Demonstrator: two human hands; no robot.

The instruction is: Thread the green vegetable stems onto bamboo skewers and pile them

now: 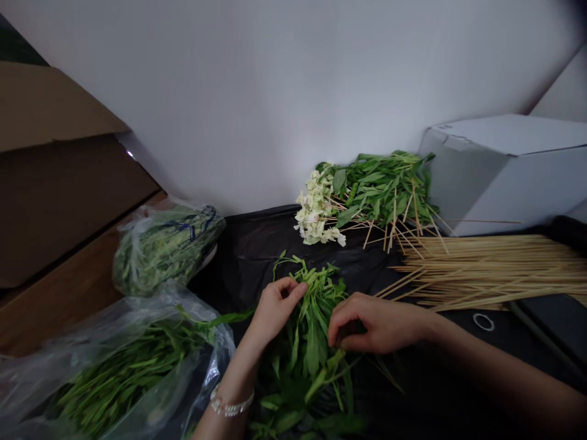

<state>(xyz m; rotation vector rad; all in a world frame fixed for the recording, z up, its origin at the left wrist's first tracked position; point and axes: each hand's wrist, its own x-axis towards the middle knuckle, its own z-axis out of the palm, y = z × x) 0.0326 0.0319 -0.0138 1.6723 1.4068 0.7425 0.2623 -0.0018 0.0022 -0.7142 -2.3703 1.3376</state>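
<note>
A bunch of leafy greens [314, 330] with long narrow leaves, which looks like water spinach, lies in front of me on black plastic. With thumb and fingers pinched together, my left hand [277, 305] grips stems at the bunch's far end. My right hand [367, 324] is curled on the other side, its fingertips closed on a thicker green stem [328, 370]. Behind them rests a pile of finished-looking greens [380, 186] on thin bamboo sticks, with pale cream cabbage-like or petal-like pieces [316, 211] at its left end.
Many loose bamboo skewers [495, 269] lie at the right, near a silver ring [483, 322] and a dark flat object [554, 324]. A white box [509, 165] stands behind. On the left are an open plastic bag [206, 324] of greens, a tied bag [160, 250] and a cardboard box [59, 195].
</note>
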